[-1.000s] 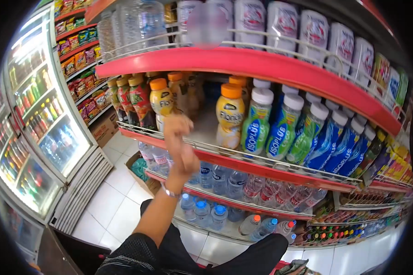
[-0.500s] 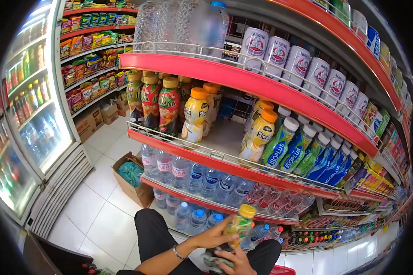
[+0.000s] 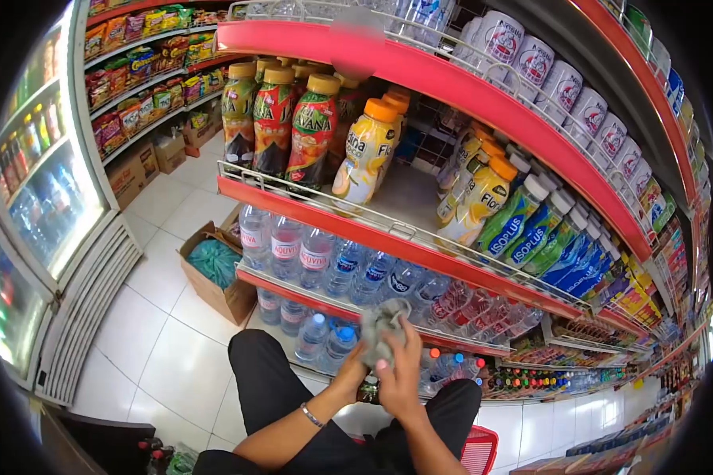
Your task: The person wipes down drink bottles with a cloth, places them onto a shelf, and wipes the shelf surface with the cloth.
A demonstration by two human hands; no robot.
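Above my lap, my left hand (image 3: 352, 378) is wrapped round a small bottle (image 3: 367, 390). Only its dark greenish lower end shows between my hands; the rest is hidden. A grey cloth (image 3: 384, 328) covers the upper end, and my right hand (image 3: 402, 366) has its fingers closed on that cloth. Facing me is a shelf with yellow orange-capped bottles (image 3: 366, 154) and red-labelled brown-capped bottles (image 3: 312, 127). A gap lies between the yellow bottles and another yellow group (image 3: 483, 202) farther right.
Blue-green ISOPLUS bottles (image 3: 515, 218) stand right of the yellow ones. Water bottles (image 3: 315, 252) fill the lower shelves. An open cardboard box (image 3: 234, 301) with a green bag is on the floor. A red basket (image 3: 481, 451) sits beside my right knee; a glass-door fridge (image 3: 51, 198) is at left.
The cloth has moved from the bottle's lower part up over its top, hiding the yellow cap. Both hands have shifted slightly up and left. The view has tilted down.
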